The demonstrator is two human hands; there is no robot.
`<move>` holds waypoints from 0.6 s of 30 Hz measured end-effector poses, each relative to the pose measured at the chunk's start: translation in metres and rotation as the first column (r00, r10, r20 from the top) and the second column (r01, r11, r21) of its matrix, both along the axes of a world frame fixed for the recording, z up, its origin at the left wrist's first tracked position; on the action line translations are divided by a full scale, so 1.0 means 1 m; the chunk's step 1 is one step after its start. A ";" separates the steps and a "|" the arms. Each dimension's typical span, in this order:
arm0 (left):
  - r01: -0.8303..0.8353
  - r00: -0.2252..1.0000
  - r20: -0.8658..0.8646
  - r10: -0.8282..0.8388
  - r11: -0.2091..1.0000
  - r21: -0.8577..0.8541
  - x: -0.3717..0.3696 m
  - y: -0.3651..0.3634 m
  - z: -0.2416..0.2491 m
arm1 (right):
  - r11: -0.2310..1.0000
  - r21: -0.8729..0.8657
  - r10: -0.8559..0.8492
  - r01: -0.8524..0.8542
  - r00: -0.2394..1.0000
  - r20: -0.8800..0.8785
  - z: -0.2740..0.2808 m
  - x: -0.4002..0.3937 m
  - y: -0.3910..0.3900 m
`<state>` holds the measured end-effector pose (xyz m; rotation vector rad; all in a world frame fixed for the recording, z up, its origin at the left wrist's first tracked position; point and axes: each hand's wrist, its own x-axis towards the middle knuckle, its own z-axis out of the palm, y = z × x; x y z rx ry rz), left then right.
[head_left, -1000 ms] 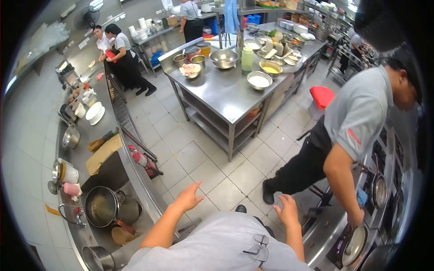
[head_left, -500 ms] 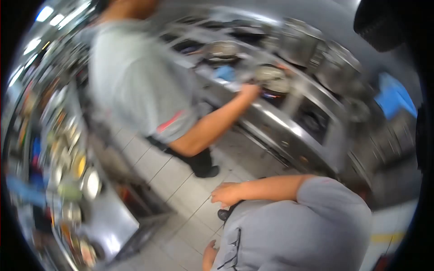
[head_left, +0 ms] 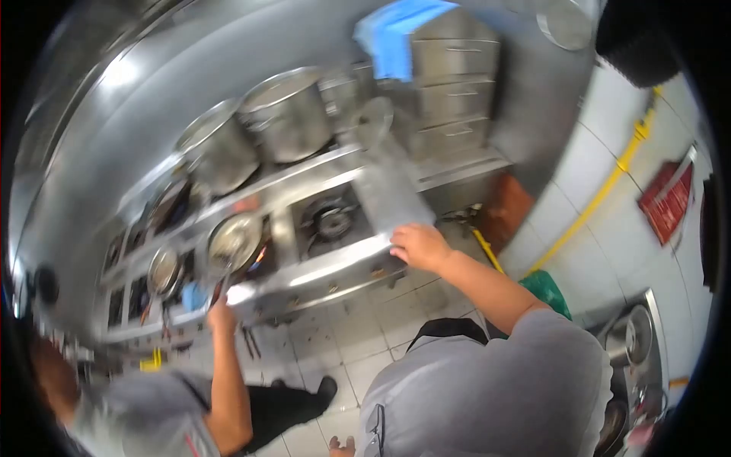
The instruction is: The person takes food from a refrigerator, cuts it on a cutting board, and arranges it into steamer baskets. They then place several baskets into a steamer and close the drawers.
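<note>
My right hand point(head_left: 420, 248) reaches out to the front corner of the steel stove point(head_left: 354, 255), its bent fingers at the metal edge and no tool in them. Just left of it is an unlit burner point(head_left: 333, 221) with a black grate. My left hand point(head_left: 342, 447) shows only in part at the bottom edge, low beside my grey shirt, its fingers apart and nothing visible in them. Further left, a co-worker's hand point(head_left: 221, 314) grips the handle of a frying pan point(head_left: 236, 242) over a lit flame.
Two big stockpots point(head_left: 285, 118) stand along the back of the stove. A second pan point(head_left: 164, 270) and a blue cloth point(head_left: 194, 297) lie to the left. Steel drawers point(head_left: 455, 99) rise behind. A yellow pipe point(head_left: 594, 209) crosses the tiled wall; a sink point(head_left: 659, 327) is at right.
My view has swung right, from the aisle and prep counter to the stove and wall. My right hand has gone from hanging over the floor to the stove's corner.
</note>
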<state>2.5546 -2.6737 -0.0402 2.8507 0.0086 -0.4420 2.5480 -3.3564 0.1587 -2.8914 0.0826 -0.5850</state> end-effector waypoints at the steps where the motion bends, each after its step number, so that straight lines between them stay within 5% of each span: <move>1: 0.011 0.995 0.096 -0.030 0.981 0.194 0.129 -0.017 0.062 | 0.997 0.016 -0.079 0.078 0.994 0.081 0.021 -0.018 -0.037; 2: -0.016 0.987 0.150 -0.049 0.916 0.400 0.236 -0.051 0.121 | 0.986 0.019 -0.165 0.164 0.983 0.086 0.039 -0.041 -0.072; 4: 0.048 0.983 0.124 -0.136 0.839 0.541 0.335 -0.166 0.157 | 0.941 -0.006 -0.298 0.339 0.835 0.462 0.077 -0.097 -0.148; 5: 0.244 0.950 0.097 -0.296 0.900 0.361 0.300 -0.230 0.102 | 0.887 -0.078 -0.325 0.456 0.733 0.597 0.097 -0.132 -0.186; 7: 0.595 0.800 -0.038 -0.599 0.799 -0.090 0.167 -0.345 -0.023 | 0.634 -0.120 -0.418 0.764 0.469 0.778 0.155 -0.222 -0.231; 10: 0.735 0.598 -0.136 -0.790 0.608 -0.300 0.097 -0.465 -0.043 | 0.043 -0.006 -0.253 0.999 0.017 0.967 0.207 -0.379 -0.266; 12: 0.752 0.585 -0.077 -0.807 0.576 -0.319 0.132 -0.514 -0.035 | -0.306 0.168 -0.121 0.937 -0.213 0.969 0.223 -0.482 -0.285; 14: 0.802 0.543 0.002 -0.840 0.518 -0.299 0.172 -0.551 -0.030 | -0.511 0.331 -0.586 0.793 -0.603 0.541 0.213 -0.535 -0.270; 15: 0.996 -0.004 0.383 -0.924 0.033 0.089 0.222 -0.556 -0.085 | -0.405 0.332 -0.695 0.852 -0.522 0.493 0.190 -0.576 -0.281; 16: 0.958 0.277 0.215 -0.936 0.251 -0.140 0.206 -0.590 -0.038 | -0.290 0.341 -0.790 0.894 -0.425 0.442 0.173 -0.610 -0.293; 17: 0.812 0.534 0.036 -0.845 0.500 -0.300 0.177 -0.632 0.032 | -0.311 0.339 -0.778 0.888 -0.443 0.446 0.182 -0.620 -0.292; 18: 0.839 0.504 0.080 -0.860 0.465 -0.283 0.162 -0.652 0.068 | -0.351 0.354 -0.721 0.867 -0.492 0.489 0.194 -0.623 -0.290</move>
